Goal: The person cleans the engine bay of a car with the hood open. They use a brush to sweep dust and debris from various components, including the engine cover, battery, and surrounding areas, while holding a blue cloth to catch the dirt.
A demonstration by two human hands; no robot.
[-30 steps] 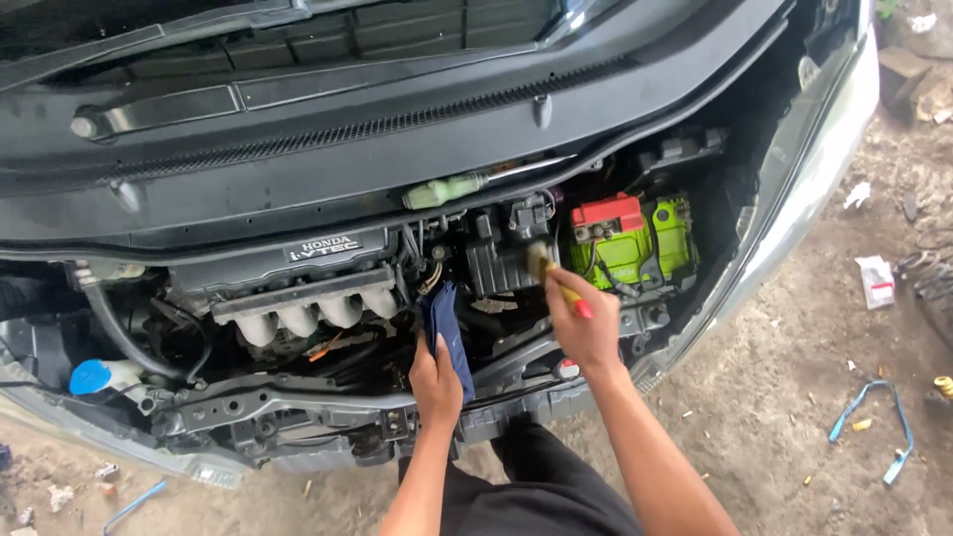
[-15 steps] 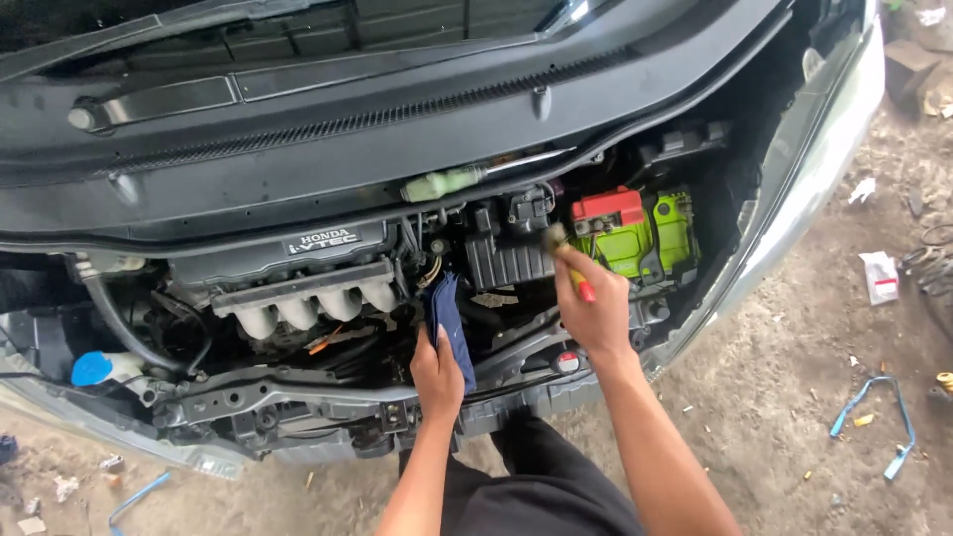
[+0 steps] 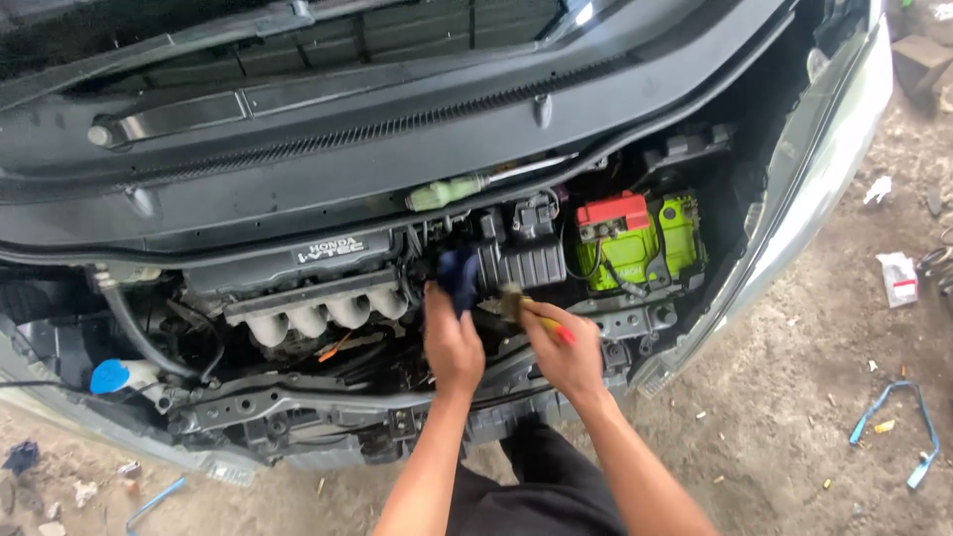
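The dark blue rag (image 3: 458, 278) is bunched in my left hand (image 3: 452, 342), my fingers clenched around it and pressing it down into the engine bay, right against the near side of the black ribbed box (image 3: 521, 260). Just beside it, my right hand (image 3: 568, 349) grips a small brush (image 3: 526, 310) with a red and yellow handle, fingers closed on the handle, the bristle end poking out past my fingertips toward the rag. The two hands sit close together, not quite touching.

Beyond my right fingers and a bit outward sits the bright green battery (image 3: 645, 243) with its red terminal cover (image 3: 612, 210). Off past my left fingers lies the grey intake manifold (image 3: 313, 313) with its row of rounded runners, and beyond that the black engine cover (image 3: 298, 260). Farther out on that side is a blue cap (image 3: 109, 376). Straight ahead of both hands, past the ribbed box, is a pale green reservoir (image 3: 447, 192) under the cowl. Well out past my right wrist, on the dirt ground (image 3: 794, 397), lies a blue strap (image 3: 908, 427)
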